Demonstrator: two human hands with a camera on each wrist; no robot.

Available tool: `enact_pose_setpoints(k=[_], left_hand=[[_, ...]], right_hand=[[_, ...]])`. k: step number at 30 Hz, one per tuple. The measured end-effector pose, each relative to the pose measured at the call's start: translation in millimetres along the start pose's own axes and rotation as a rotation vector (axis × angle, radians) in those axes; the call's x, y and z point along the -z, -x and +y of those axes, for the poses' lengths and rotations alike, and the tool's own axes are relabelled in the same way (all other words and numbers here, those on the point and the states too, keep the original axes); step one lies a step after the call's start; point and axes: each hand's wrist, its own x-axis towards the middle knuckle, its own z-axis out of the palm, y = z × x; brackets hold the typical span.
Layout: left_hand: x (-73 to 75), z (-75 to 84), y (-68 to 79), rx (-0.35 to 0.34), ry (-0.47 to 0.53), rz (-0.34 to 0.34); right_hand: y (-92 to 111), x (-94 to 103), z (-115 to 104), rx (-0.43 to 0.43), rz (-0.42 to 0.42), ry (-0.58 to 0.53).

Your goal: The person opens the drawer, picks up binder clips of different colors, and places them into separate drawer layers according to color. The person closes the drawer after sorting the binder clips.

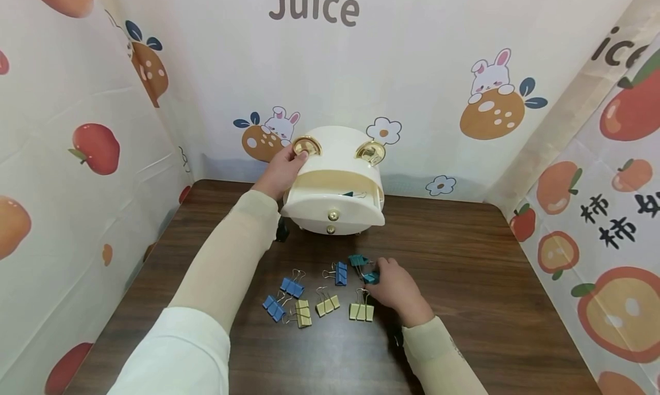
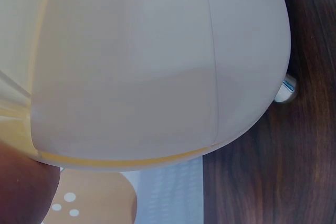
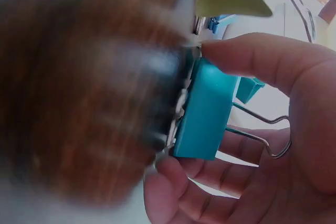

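A small white drawer box [image 1: 335, 134] with gold ear-shaped rounds stands at the back of the table, its upper drawer [image 1: 330, 208] pulled out. Inside the drawer, part of a teal binder clip [image 1: 349, 194] shows. My left hand [image 1: 282, 170] grips the box at its left gold ear, thumb in front. Its white side fills the left wrist view. At the front, my right hand [image 1: 397, 286] pinches a teal binder clip [image 3: 207, 108] by its two ends, close over the wood. Another teal binder clip [image 1: 357, 260] lies just beyond the fingers.
Three blue binder clips [image 1: 292, 287] and three yellow binder clips [image 1: 361, 312] lie scattered on the brown wooden table [image 1: 464, 257], left of and in front of the right hand. Printed curtains [image 1: 330, 68] stand around the table's back and sides.
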Motion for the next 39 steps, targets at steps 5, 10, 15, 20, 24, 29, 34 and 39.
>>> enact_pose_setpoints(k=[5,10,15,20,24,29,34,39], left_hand=[[0.2,0.0,1.6,-0.005,0.009,-0.003],[1.0,-0.1,3.3,0.008,0.008,-0.006],[1.2,1.2,2.9,0.023,-0.002,-0.001],[1.1,4.0,3.4,0.015,-0.003,-0.008],[1.1,4.6,2.5,0.018,-0.016,-0.011],[1.4,7.4,1.9,0.021,-0.012,-0.012],[1.5,6.8,1.9,0.026,-0.007,-0.006],[1.8,4.1,0.2,0.035,-0.011,-0.005]], right_hand=[[4.6,5.8,1.4,0.0,0.006,-0.028],[9.8,12.7,3.3,-0.008,0.032,-0.089],[11.5,17.5,7.1,-0.013,0.057,-0.164],[12.9,21.0,11.2,-0.009,0.07,-0.192],[14.5,25.9,12.7,0.005,0.092,-0.26],[17.4,35.2,12.2,0.021,0.115,-0.467],[18.9,38.5,9.5,0.038,0.114,-0.825],[23.1,45.8,4.9,0.094,0.085,-1.167]])
